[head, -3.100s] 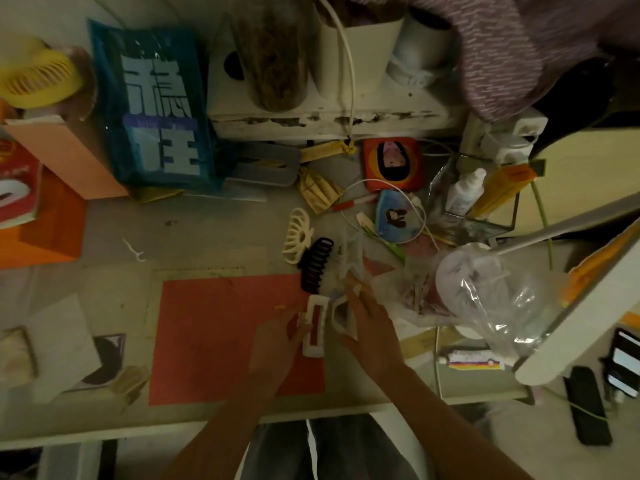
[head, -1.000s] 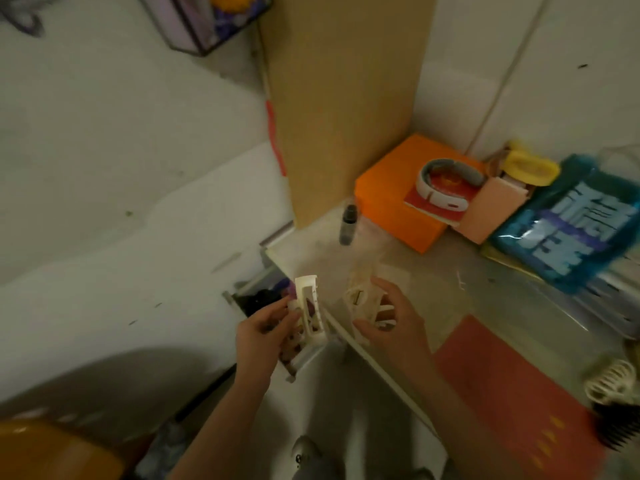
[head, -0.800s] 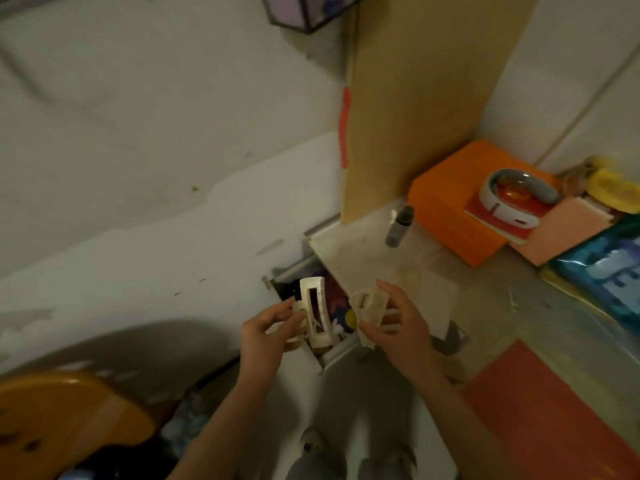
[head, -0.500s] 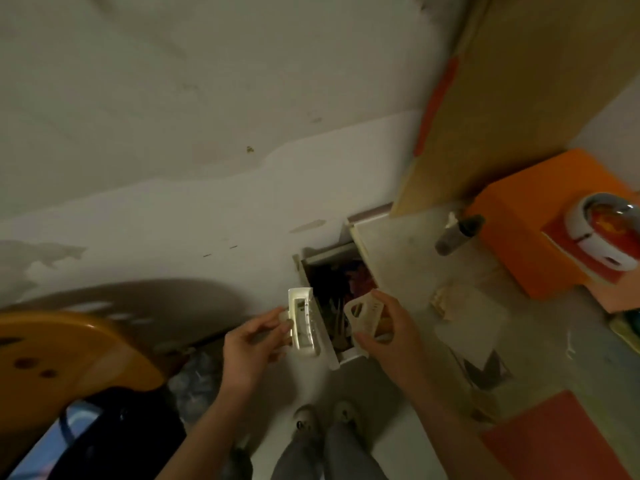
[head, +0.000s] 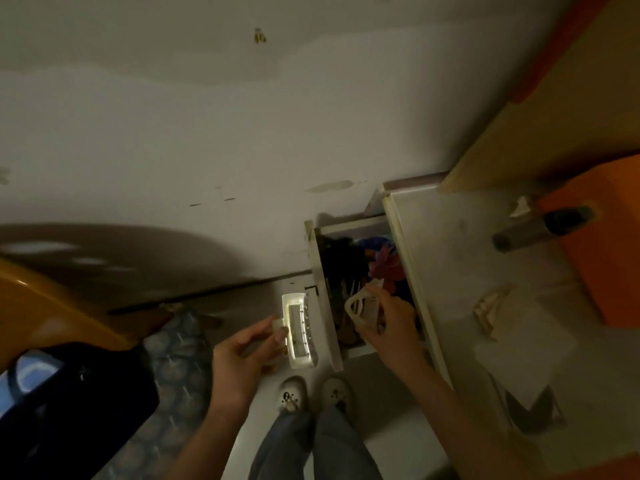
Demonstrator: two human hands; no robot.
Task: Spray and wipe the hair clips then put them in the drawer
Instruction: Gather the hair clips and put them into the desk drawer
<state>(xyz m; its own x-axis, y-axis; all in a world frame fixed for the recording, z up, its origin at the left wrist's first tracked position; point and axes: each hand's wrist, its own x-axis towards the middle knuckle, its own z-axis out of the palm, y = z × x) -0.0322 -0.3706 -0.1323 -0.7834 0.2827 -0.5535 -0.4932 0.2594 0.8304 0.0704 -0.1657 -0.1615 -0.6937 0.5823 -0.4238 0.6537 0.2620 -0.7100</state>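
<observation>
Head view: left hand pinches a white clip; right hand grips a translucent clip over the open drawer.

A white rectangular clip, upright, is held just left of the open drawer. A pale translucent clip is held over the drawer's clutter.

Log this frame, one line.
stage: stowing | left hand: holds white clip beside drawer | right hand: holds beige clip over open drawer
</observation>
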